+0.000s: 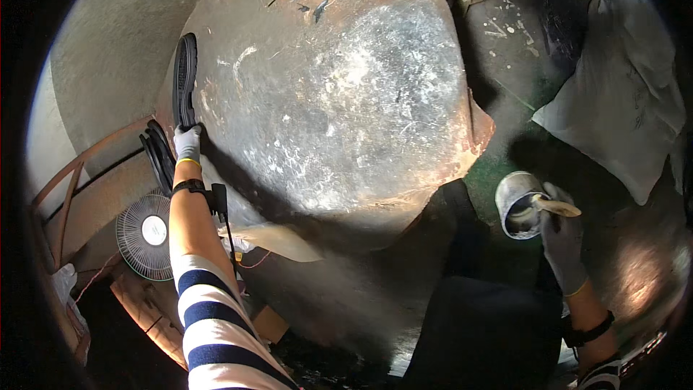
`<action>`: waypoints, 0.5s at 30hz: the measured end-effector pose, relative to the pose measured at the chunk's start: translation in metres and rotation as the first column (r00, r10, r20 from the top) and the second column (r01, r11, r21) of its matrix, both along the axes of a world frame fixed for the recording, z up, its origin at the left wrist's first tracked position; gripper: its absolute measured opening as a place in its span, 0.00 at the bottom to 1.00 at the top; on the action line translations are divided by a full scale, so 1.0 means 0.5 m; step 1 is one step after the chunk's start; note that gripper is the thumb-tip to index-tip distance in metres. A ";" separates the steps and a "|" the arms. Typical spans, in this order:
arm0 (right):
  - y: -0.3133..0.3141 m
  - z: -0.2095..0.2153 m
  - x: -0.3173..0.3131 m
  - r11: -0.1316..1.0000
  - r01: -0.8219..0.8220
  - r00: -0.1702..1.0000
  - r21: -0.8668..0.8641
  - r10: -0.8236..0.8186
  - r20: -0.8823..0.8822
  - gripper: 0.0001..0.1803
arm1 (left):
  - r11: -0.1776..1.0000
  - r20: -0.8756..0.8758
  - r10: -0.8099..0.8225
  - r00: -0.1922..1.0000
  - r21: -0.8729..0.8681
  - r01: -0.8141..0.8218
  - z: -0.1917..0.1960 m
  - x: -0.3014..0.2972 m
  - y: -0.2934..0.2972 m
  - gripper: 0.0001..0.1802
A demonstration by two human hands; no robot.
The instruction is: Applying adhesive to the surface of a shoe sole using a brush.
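Note:
My left hand point(188, 143), in a pale glove, grips the heel end of a black shoe sole point(185, 76). The sole stands out lengthwise along the left edge of a worn, round-edged work surface point(289, 123). On the right, my gloved right hand point(564, 245) is closed around a brush point(559, 207) with a pale wooden handle. The brush's bristle end is down inside a whitish can point(511, 191), which tilts with its mouth toward me. The right fingers lie close beside the can's rim, partly hidden by the handle.
Black soles point(157, 155) lie stacked left of my left wrist. Below them stands a round fan point(144, 237) beside a rusty metal frame point(97, 148). A whitish sack point(613, 101) hangs or lies at the far right. My dark-clothed leg point(476, 325) is near the work surface's front edge.

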State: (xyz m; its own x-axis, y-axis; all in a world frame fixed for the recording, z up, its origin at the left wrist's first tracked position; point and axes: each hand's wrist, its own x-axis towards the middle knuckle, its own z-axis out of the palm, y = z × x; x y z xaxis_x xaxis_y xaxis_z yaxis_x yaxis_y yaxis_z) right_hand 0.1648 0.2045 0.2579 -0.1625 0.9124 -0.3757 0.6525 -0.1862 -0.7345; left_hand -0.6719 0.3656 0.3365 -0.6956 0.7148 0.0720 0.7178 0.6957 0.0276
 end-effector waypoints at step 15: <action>-0.025 -0.020 0.019 0.996 -0.047 0.999 -0.081 0.046 -0.020 0.23 | 0.942 0.287 -0.134 0.948 0.335 0.032 0.016 0.527 -0.323 0.18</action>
State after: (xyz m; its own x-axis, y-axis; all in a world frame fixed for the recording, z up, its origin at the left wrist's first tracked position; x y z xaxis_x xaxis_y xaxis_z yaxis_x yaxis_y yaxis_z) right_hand 0.1745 0.1920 0.2480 -0.2114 0.8704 -0.4447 0.6482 -0.2156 -0.7303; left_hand -0.4086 0.2040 0.3446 -0.6598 0.7442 0.1041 0.6941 0.5504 0.4640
